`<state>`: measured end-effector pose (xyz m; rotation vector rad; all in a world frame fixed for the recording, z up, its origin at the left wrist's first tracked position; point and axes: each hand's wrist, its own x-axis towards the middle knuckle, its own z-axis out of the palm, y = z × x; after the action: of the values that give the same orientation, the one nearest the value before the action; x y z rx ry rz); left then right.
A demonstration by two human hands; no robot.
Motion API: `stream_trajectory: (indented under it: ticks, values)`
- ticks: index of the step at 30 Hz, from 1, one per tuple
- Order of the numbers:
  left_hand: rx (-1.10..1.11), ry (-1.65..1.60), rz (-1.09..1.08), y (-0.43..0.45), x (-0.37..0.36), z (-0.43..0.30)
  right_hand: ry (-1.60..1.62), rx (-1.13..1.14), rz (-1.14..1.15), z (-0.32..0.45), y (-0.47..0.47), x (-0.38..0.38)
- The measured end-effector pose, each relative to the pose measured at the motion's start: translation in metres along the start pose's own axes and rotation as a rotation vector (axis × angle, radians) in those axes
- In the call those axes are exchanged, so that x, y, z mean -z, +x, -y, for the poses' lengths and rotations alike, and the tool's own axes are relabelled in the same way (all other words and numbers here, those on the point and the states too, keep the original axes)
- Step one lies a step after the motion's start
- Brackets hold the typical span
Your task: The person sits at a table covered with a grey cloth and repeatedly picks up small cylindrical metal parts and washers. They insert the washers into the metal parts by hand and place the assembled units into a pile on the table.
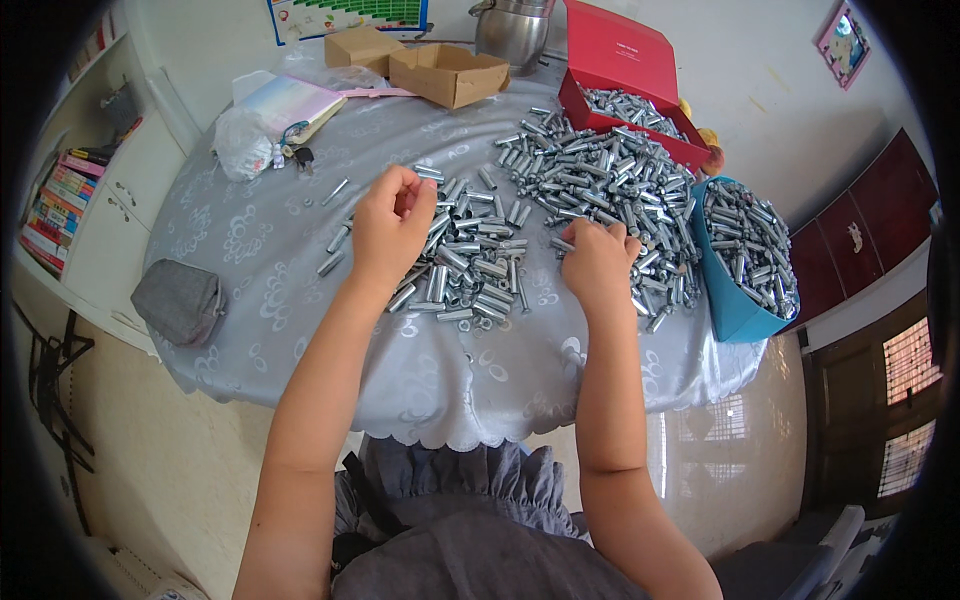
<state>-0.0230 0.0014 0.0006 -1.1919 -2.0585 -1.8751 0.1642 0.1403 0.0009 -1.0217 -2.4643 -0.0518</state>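
My left hand (394, 225) is over the upper left side of a loose heap of metal sleeves (491, 268), its fingers curled in. Two sleeves (429, 173) show just past its fingertips; whether it grips anything is hidden. My right hand (600, 262) reaches palm down to the near left edge of a larger pile of sleeve anchor bolts (611, 176). By its thumb side a short metal piece (561, 244) sticks out, and I cannot tell if it is held. Small nuts or washers (476, 324) lie at the near edge of the left heap.
A red box (622, 45) and a teal bin (742, 319) hold more anchors at the right. Open cardboard boxes (450, 75), a metal pot (514, 37), a notebook (289, 105) and a plastic bag (244, 142) stand behind. A grey pouch (178, 302) lies left on the patterned tablecloth (247, 330).
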Motion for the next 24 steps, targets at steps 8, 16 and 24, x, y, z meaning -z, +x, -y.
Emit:
stream_trajectory:
  ticks: [8,16,24]
  values:
    - [-0.319,0.134,0.097,-0.006,-0.001,-0.010,0.912,0.013,0.129,0.033,0.008,0.000]
    - [-0.437,0.117,0.211,-0.003,0.003,-0.021,1.545,0.095,0.510,0.076,-0.006,-0.004]
    - [-0.420,0.250,0.061,-0.009,0.000,-0.018,1.926,-0.399,0.855,0.076,-0.005,0.001]
